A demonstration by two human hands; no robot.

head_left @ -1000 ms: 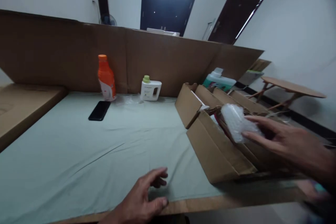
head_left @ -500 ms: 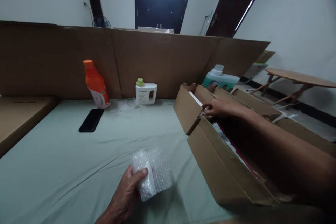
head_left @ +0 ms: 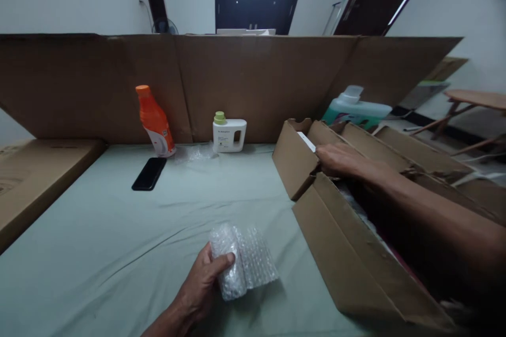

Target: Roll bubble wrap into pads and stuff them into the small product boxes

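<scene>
Our left hand rests near the front edge of the surface, its fingers wrapped around a roll of bubble wrap, thumb pressed across the top. The roll lies on the pale green cloth, partly loosened on its right side, well apart from the things along the back edge.

Our right hand reaches into the long cardboard box that runs along the right side of the surface, toward its far end. The fingers lie against a flat white item tucked by the box's end flap; we cannot tell whether they are pinched on it or only resting, since the hand hides its own fingertips.

To do this well, we judge that the left hand should keep the roll pinned flat so it does not unroll further, while the right hand gets a firm pinch on the white item's edge before lifting, keeping the wrist clear of the side flap.

Along the back edge, against the upright cardboard wall, stand an orange bottle and a small white jug with a green cap. A black phone lies just in front of the orange bottle. A teal jug sits behind the box.
</scene>
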